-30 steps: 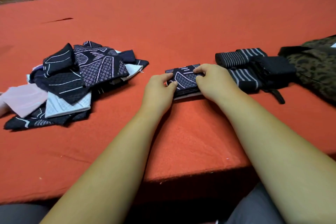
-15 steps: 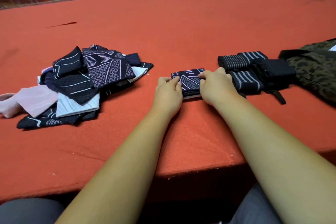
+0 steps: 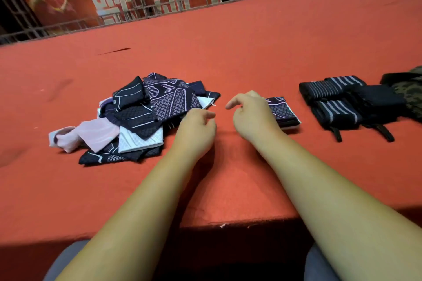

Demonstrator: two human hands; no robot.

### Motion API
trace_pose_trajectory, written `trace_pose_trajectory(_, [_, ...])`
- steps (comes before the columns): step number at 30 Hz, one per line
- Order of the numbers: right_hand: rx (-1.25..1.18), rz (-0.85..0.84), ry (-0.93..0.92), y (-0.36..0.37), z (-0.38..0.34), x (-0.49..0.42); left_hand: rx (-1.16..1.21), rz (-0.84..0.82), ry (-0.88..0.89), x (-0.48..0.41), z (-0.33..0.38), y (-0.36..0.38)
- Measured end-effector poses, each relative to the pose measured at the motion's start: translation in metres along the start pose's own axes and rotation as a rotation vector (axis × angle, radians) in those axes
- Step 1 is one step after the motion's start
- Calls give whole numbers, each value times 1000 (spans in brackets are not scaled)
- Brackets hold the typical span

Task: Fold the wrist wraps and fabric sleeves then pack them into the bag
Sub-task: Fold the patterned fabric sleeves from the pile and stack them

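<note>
Near the folded sleeve (image 3: 284,112), left hand (image 3: 196,125), right hand (image 3: 251,114) — grip released

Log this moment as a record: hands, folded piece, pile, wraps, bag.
pile: unfolded dark, white and pink sleeves, on the red cloth
folded sleeve: dark patterned, flat, right of the pile
wrist wraps: dark striped bundles, right of the folded sleeve
bag: camouflage, far right, partly cut off
left hand: loosely curled, holds nothing, beside the pile
right hand: loosely curled, holds nothing, hides the folded sleeve's left end; contact unclear
</note>
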State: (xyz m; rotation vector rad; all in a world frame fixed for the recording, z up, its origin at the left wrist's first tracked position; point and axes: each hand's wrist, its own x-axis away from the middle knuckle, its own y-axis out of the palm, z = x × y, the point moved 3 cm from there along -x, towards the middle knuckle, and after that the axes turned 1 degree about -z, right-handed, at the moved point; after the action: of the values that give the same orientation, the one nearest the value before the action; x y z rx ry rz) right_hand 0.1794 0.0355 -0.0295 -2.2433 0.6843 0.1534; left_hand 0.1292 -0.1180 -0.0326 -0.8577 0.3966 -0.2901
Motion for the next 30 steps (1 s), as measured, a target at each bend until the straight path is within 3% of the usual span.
trace_pose_trajectory(4, [-72, -93, -33, 27, -14, -2, -264, 153, 41, -1, -40, -29])
trace_pose_trajectory(9, [-71, -143, -46, 43, -14, -4, -496, 96, -16, -8, -86, -33])
trace_pose_trajectory(16, [-130, -77, -85, 46, -9, -6, -276, 276, 126, -14, -89, -50])
trace_pose_trajectory(23, [-257, -88, -148, 44, -10, -2, -7, 353, 458, 21, -50, -59])
trace_pose_trajectory(25, [-304, -57, -174, 39, -12, -1, 170, 341, 430, 27, -43, -62])
trace_pose_trajectory(28, [-434, -106, -170, 28, -15, 0, 470, 344, 238, 31, -37, -68])
trace_pose_trajectory(30, [-579, -132, -117, 23, -16, 1, 495, 358, 130, 27, -41, -72])
